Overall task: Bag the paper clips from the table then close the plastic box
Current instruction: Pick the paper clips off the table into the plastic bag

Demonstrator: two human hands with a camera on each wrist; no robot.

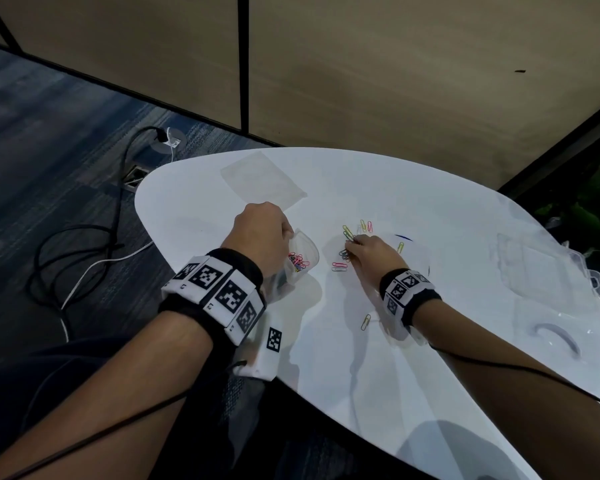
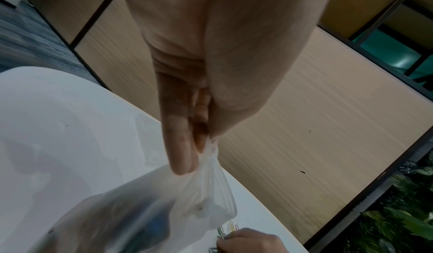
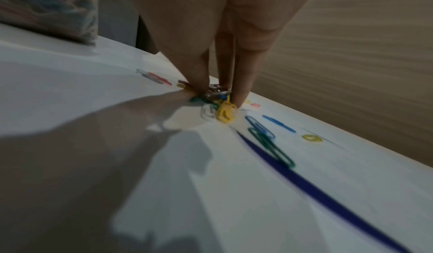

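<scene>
My left hand point(image 1: 262, 233) pinches the top edge of a clear plastic bag point(image 1: 300, 261) that holds several coloured paper clips and hangs just above the white table point(image 1: 413, 341). In the left wrist view the bag point(image 2: 164, 210) hangs from my fingertips point(image 2: 185, 160). My right hand point(image 1: 369, 252) is down on the table, its fingers point(image 3: 241, 83) gathered round a small cluster of paper clips point(image 3: 218, 101). More loose clips point(image 1: 355, 228) lie scattered around it. The clear plastic box point(image 1: 548, 275) lies open at the right.
A flat empty clear bag point(image 1: 262, 180) lies at the table's far side. One stray clip point(image 1: 365, 322) lies near my right wrist. A blue line point(image 3: 304, 181) is drawn on the table. Cables point(image 1: 84, 258) run over the carpet at the left. Wooden panels stand behind.
</scene>
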